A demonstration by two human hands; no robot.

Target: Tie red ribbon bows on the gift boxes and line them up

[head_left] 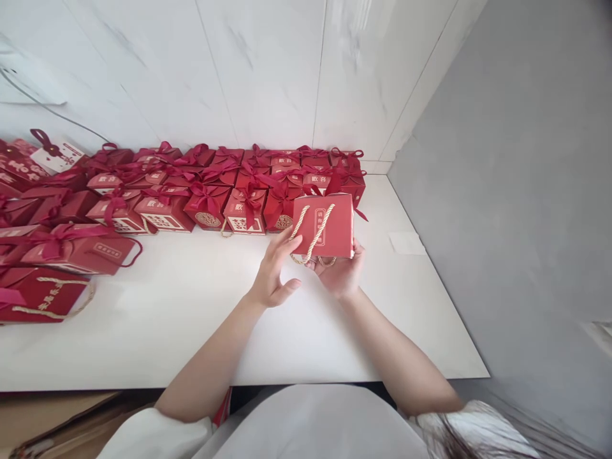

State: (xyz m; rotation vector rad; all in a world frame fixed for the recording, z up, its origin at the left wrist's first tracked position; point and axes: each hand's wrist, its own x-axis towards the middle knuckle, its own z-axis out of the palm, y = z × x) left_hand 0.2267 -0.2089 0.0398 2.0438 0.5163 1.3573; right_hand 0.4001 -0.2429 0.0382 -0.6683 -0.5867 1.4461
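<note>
A red gift box [340, 223] with gold rope handles and a dark red ribbon is held up just in front of the back rows. My right hand [342, 271] supports it from below and at its right side, fingers partly hidden behind it. At the box's lower left, my left hand [277, 271] has its thumb apart from the fingers, and its fingertips reach the box's edge by the rope handle [319, 234]. Whether those fingertips press on the box is hard to see.
Several rows of red gift boxes [165, 207] with ribbon bows line the tiled wall [268, 70]. More boxes [45, 293] stand at the left of the white table [191, 319]. A pale flat piece [406, 243] lies at right, near the grey wall [516, 191]. Cardboard [48, 414] shows below the table's front edge.
</note>
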